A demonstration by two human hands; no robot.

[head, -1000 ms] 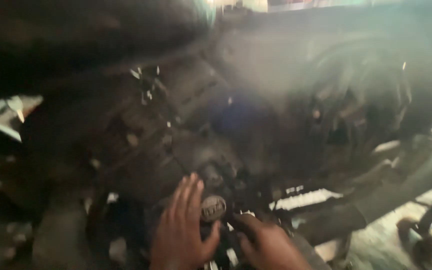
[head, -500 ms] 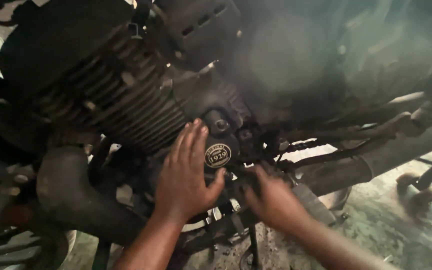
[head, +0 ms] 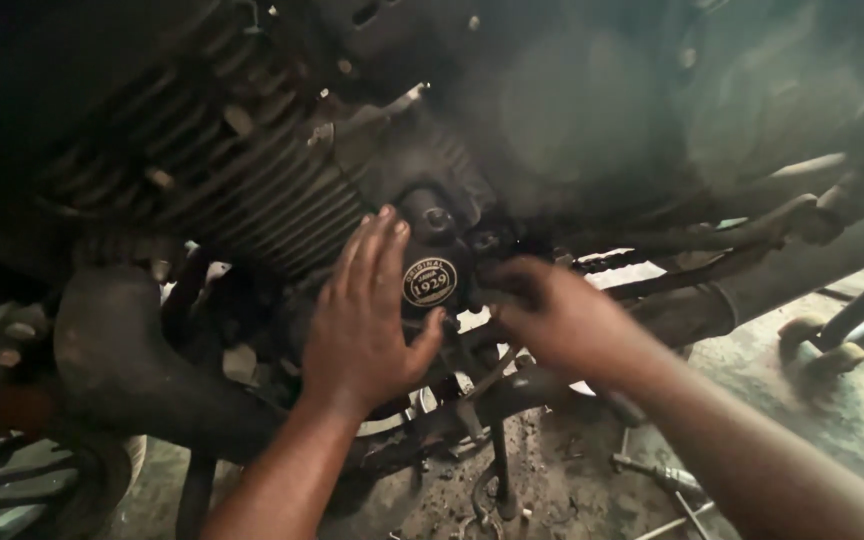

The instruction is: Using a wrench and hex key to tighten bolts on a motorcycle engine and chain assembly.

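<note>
Left hand (head: pixel 364 318) is laid flat, fingers spread open, on the round engine cover (head: pixel 430 281), dead centre. Right hand (head: pixel 550 312), at 3 o'clock of it, is curled shut; what's gripped can't be told.

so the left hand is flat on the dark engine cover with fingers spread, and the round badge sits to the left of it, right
Not quite. In the head view the left hand lies flat on the dark engine cover with fingers spread, but the round badge sits to its right, between it and the right hand.
</note>
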